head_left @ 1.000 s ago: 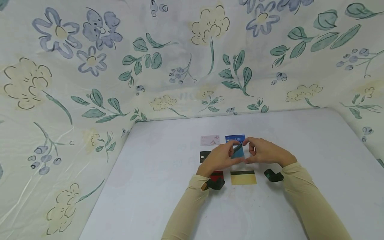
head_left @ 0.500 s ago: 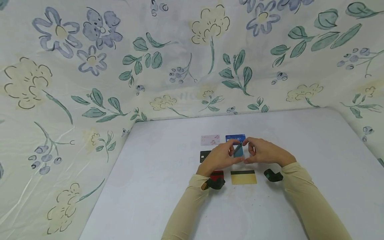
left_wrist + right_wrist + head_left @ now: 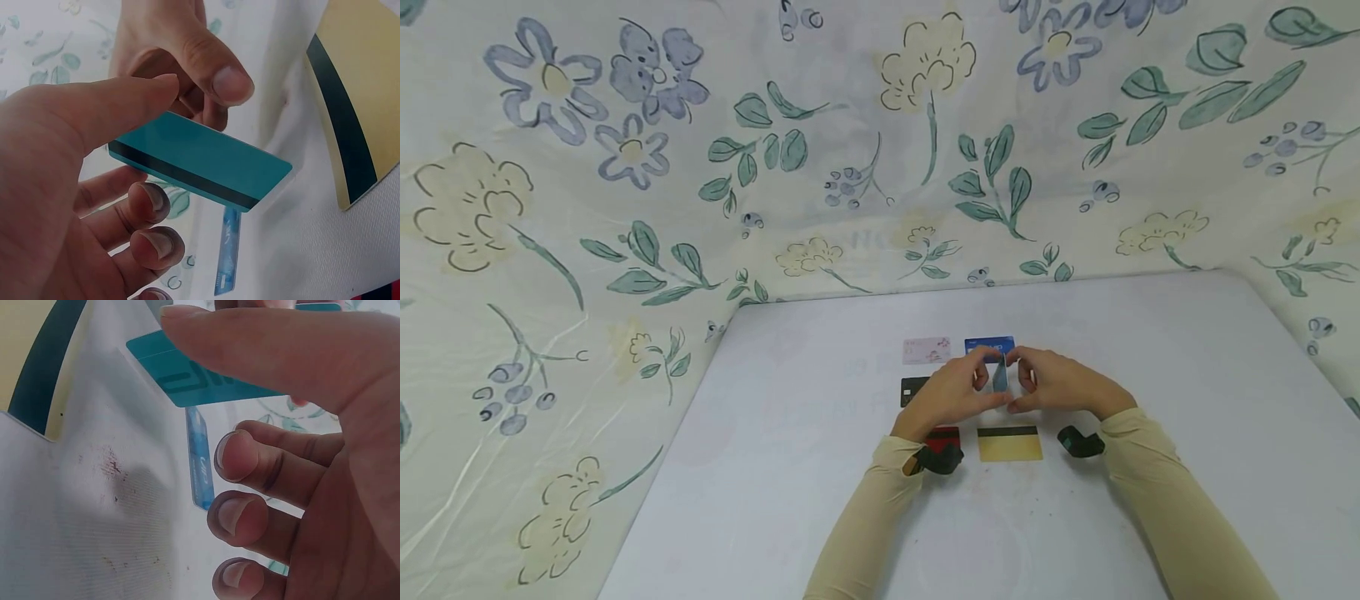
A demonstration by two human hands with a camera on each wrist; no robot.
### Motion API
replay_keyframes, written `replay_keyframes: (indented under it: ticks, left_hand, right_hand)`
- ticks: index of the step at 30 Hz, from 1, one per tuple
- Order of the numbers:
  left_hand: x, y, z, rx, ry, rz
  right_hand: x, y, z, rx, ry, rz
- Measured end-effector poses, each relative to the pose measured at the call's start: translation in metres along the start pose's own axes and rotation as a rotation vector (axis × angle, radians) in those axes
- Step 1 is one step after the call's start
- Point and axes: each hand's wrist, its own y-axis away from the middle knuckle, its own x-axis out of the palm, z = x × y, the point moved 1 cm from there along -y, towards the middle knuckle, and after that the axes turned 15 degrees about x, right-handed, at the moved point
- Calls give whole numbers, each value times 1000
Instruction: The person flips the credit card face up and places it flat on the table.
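Note:
A teal card [image 3: 1000,377] with a dark stripe is raised above the white table, between my two hands. My left hand [image 3: 951,390] pinches one end with thumb and index finger; its other fingers curl loosely below the card in the left wrist view. From the opposite side, my right hand [image 3: 1071,385] holds the card too, its thumb lying across the lettered face [image 3: 169,372] in the right wrist view. The striped face [image 3: 200,161] shows toward the left wrist camera. Behind the hands lies a blue VIP card [image 3: 988,343], partly covered by fingers.
A gold card [image 3: 1010,445] with a dark stripe lies nearer the body. Left of it, a red card [image 3: 946,437] is partly under the left wrist. A black card [image 3: 912,390] and a pink card [image 3: 927,350] lie farther back on the white table [image 3: 790,433].
The teal card has turned between the fingers, from showing a broad face to nearly edge-on in the head view. Both hands stay almost in place.

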Motion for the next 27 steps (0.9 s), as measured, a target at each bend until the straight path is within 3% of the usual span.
replay_keyframes:
  ticks: [14, 27]
  left_hand:
    - [0, 1, -2, 44, 34, -8]
    - [-1, 2, -1, 48, 44, -13]
  right_hand:
    - [6, -2, 2, -33, -17, 3]
    - [8, -3, 1, -43, -19, 0]
